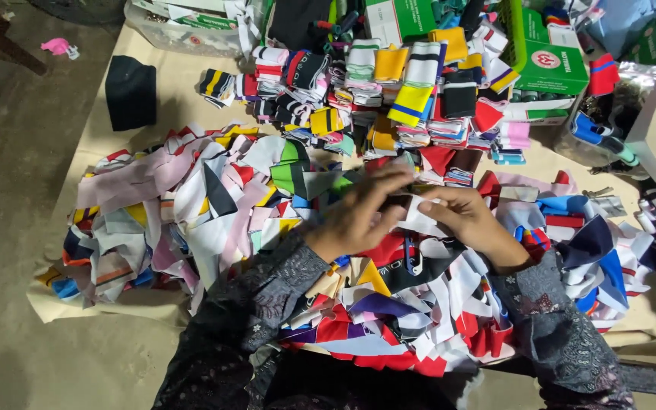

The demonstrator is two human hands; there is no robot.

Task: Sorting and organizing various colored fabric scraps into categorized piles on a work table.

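Dark sleeves (pixel 267 304) lead to hands, left hand (pixel 362 216) and right hand (pixel 468 220), pinching white strip (pixel 421 222) between.

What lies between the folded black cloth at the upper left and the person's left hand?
In the head view, between the black cloth and the left hand lie a strip of bare tan sheet, then the heap of loose fabric pieces.

Both hands meet over the heap of loose fabric scraps (pixel 214 205). The left hand (pixel 362 216) and right hand (pixel 465 216) pinch a small white fabric strip (pixel 421 220) between them, just above the heap's middle. Beyond the heap lie stacks of folded striped pieces (pixel 389 91); a green box (pixel 548 57) stands right of those stacks, a black cloth (pixel 130 91) left of them.
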